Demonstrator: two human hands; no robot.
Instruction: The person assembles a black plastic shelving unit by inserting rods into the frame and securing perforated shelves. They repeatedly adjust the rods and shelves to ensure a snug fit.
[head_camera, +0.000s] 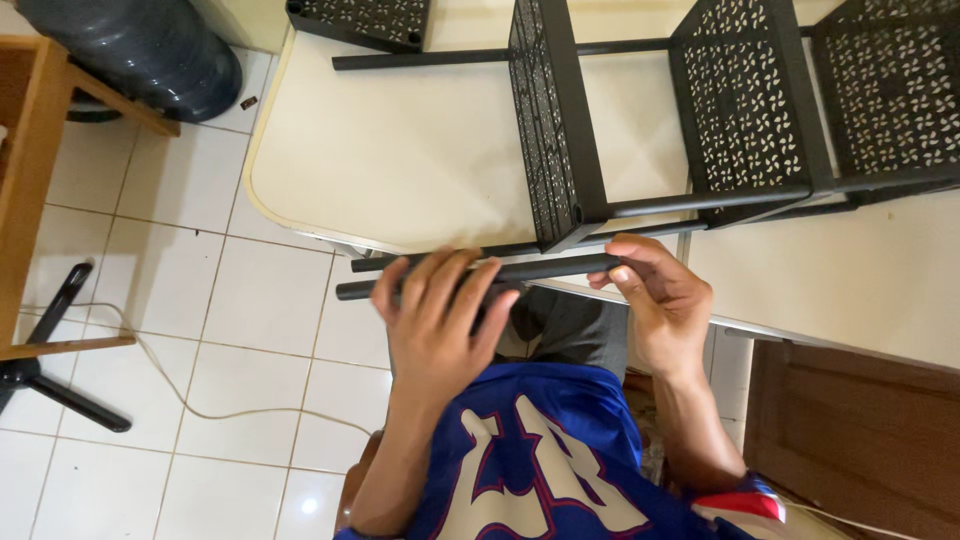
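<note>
Rod (540, 270) gripped between both hands (440, 320)

Both hands are on a black metal tube (540, 268) at the edge of a cream table (400, 150): left hand (437, 318) draped over it, right hand (662, 298) pinching its end. A black perforated rack (745, 110) lies on the table, white tile floor (200, 300) below.

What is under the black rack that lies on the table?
Under the black rack only the cream table shows. Both hands, left and right, grip a black tube by the table's edge.
</note>
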